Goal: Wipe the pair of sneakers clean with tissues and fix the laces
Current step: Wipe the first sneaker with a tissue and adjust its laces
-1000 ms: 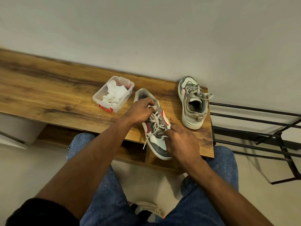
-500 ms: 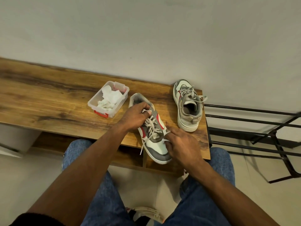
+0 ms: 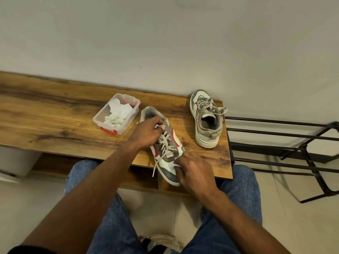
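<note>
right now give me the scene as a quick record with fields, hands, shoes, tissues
left hand: grips lace at the near sneaker's collar
right hand: pinches a lace end at its toe
near sneaker: on the bench, toe toward the person
far sneaker: upright by the wall, untouched
tissue box: clear, crumpled tissues inside
bench: wooden

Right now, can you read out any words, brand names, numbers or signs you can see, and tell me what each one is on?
None can be read.
Near sneaker: red side stripes, no legible lettering.
Far sneaker: no legible brand or number.
Clear plastic box of tissues: no label visible.
Wooden bench and wall: no text or signs.
</note>
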